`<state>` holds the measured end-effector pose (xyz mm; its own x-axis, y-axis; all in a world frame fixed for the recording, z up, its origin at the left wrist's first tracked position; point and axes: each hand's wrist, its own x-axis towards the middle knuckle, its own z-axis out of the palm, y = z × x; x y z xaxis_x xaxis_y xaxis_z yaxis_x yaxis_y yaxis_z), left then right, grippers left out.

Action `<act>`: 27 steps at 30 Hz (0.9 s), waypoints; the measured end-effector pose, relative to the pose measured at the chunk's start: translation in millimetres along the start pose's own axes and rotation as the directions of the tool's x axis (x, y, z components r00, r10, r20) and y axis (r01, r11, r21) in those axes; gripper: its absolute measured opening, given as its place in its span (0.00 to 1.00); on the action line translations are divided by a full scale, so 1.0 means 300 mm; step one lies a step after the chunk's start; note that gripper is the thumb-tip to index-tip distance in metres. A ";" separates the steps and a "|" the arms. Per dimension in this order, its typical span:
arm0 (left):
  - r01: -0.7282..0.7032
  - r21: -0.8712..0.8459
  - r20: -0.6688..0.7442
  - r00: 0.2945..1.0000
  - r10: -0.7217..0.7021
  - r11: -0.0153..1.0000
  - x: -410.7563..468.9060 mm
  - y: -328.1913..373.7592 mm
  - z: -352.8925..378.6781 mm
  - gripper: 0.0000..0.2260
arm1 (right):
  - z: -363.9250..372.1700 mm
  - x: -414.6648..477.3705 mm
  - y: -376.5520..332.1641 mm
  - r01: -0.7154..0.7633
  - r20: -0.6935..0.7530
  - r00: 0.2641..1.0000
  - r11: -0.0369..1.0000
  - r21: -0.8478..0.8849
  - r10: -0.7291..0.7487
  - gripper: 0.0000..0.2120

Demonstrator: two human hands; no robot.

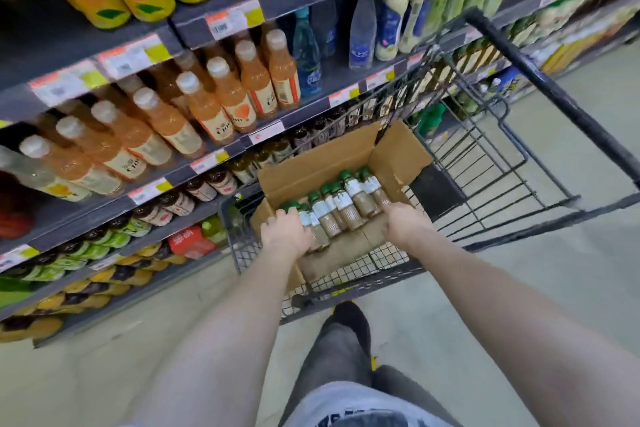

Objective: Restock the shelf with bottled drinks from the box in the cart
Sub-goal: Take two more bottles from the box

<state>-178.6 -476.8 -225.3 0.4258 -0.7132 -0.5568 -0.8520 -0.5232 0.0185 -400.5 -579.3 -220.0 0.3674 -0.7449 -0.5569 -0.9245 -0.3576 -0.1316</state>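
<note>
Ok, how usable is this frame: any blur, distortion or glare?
Head view: motion blur smears the shelf price tags and the cart handle; wide-angle bending curves the shelves; lighting is even, with no harsh glare; the bottles in the box stay fairly legible.

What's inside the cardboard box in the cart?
The cardboard box holds small bottles of brown drink with green caps and white labels. Both hands, left hand and right hand, reach in and cover some bottles, so the full count stays hidden.
</note>
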 end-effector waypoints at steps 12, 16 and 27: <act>0.190 -0.117 0.139 0.975 -0.174 0.975 0.279 0.031 0.072 0.20 | -0.005 0.372 0.005 0.051 0.177 0.983 0.999 -0.012 -0.048 0.14; 0.270 -0.138 0.207 0.949 -0.238 0.953 0.366 0.069 0.103 0.21 | 0.032 0.518 0.029 0.059 0.236 0.970 0.998 -0.005 -0.056 0.17; 0.416 -0.205 0.281 0.892 -0.354 0.886 0.661 0.144 0.314 0.27 | 0.194 0.910 0.080 -0.033 0.294 0.956 0.995 0.090 0.005 0.09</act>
<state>-159.6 -596.7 -413.0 0.5957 -0.3201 -0.7367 -0.5156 -0.8556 -0.0451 -328.1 -758.4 -422.8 0.3168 -0.5484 -0.7739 -0.9415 -0.2806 -0.1866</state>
